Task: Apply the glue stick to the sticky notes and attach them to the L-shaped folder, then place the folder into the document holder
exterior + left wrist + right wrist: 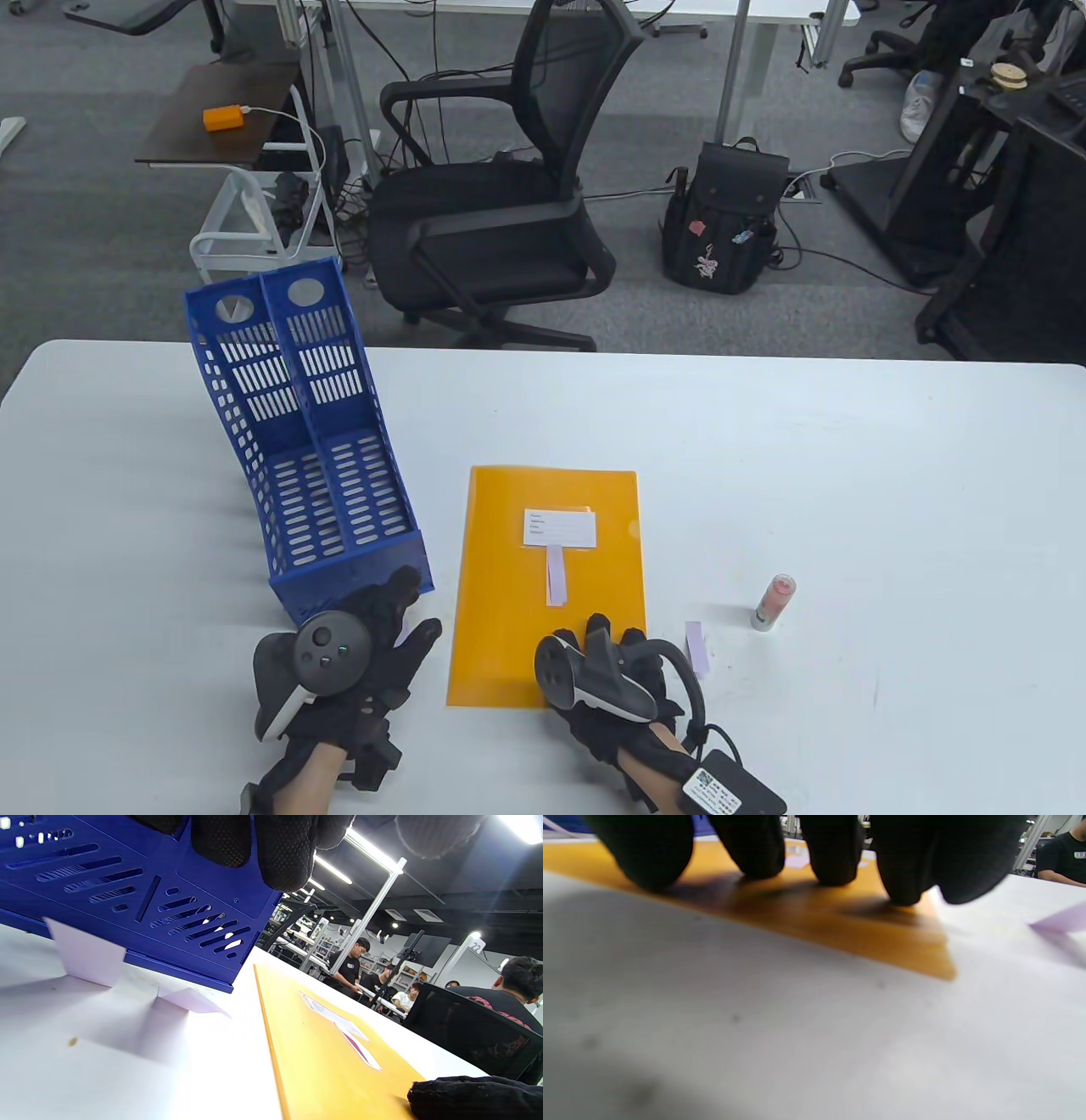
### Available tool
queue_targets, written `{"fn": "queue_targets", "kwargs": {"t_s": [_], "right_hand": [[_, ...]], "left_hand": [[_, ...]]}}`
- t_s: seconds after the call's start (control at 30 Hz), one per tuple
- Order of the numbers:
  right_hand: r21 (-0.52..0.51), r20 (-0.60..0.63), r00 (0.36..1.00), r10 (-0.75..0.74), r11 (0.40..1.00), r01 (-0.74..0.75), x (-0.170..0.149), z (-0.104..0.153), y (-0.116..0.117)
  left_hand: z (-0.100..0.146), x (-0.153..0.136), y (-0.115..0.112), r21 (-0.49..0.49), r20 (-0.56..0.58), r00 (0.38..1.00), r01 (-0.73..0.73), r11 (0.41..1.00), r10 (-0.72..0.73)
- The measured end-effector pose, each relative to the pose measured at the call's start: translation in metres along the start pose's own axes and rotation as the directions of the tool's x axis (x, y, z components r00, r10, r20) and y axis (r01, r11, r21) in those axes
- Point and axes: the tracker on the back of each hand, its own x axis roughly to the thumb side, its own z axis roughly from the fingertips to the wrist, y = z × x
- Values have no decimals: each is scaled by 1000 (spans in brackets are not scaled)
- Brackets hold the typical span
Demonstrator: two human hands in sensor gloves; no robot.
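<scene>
The orange L-shaped folder [509, 611] lies flat mid-table, with a white label and a lilac sticky note [555, 576] on it. My right hand [612, 632] presses straight fingers [746, 849] onto the folder's [840, 929] near right corner. My left hand [407, 607] rests its fingers [284, 853] against the front base of the blue document holder [314, 475], which stands left of the folder. Loose lilac sticky notes [85, 955] lie by the holder's [127, 899] base. Another lilac note [696, 647] lies right of the folder. The glue stick [774, 603] stands upright, uncapped, further right.
A black office chair [501, 212] and a backpack [721, 221] stand beyond the table's far edge [543, 348]. In the left wrist view, people sit at desks in the background. Bare white tabletop stretches to the right of the glue stick.
</scene>
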Motion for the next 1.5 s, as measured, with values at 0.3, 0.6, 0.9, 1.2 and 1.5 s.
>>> {"fn": "queue_targets", "kwargs": {"t_s": [0.3, 0.6, 0.9, 1.2, 1.5], "right_hand": [[-117, 16, 999, -46, 992, 48, -5, 5, -13], [-479, -32, 938, -345, 829, 289, -78, 42, -77], [-724, -244, 752, -612, 631, 279, -197, 85, -98], [-550, -389, 662, -641, 738, 392, -239, 76, -53], [-430, -454, 629, -632, 773, 467, -241, 48, -7]], "left_hand": [[1, 2, -3, -8, -2, 1000, 5, 1000, -5], [1, 7, -6, -7, -1, 1000, 6, 1000, -6], [1, 9, -8, -17, 3, 1000, 3, 1000, -3], [1, 10, -9, -13, -5, 1000, 8, 1000, -8], [1, 10, -10, -17, -14, 1000, 2, 1000, -3]]}}
